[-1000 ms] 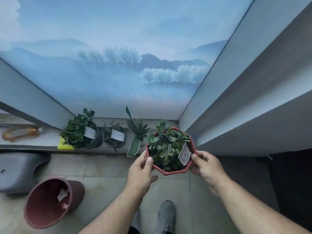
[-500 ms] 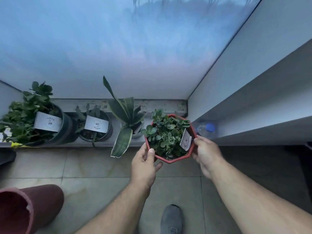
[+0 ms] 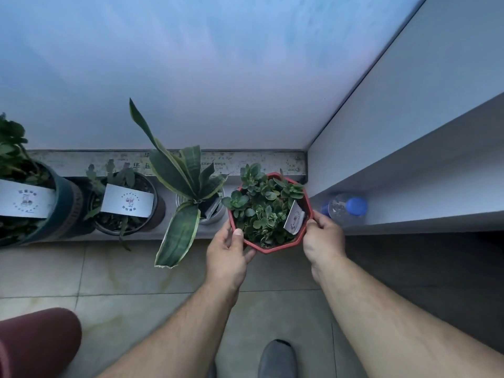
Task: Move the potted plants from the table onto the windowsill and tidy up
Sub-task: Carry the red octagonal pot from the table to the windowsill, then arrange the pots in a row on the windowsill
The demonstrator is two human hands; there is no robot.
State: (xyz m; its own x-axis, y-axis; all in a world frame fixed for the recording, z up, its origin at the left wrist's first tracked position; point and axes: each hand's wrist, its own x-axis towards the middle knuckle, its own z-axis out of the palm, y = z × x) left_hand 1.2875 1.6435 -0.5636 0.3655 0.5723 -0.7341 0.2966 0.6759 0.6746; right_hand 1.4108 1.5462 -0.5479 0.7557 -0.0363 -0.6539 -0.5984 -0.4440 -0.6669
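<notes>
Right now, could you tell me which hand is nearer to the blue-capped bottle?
Right. The right hand grips the red pot just beside the bottle; the left hand is across the pot.

A smooth, matt red plastic pot (image 3: pixel 275 248) is seen beside a clear plastic bottle (image 3: pixel 344 210) with glossy blue cap, paper tags (image 3: pixel 127 200) are stuck in pots, the floor (image 3: pixel 122 271) is tiled glossy.

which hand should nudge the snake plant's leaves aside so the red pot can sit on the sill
Left, probably. The left hand grips the red pot on the side facing the snake plant; the right hand is on the far side, by the bottle.
</notes>
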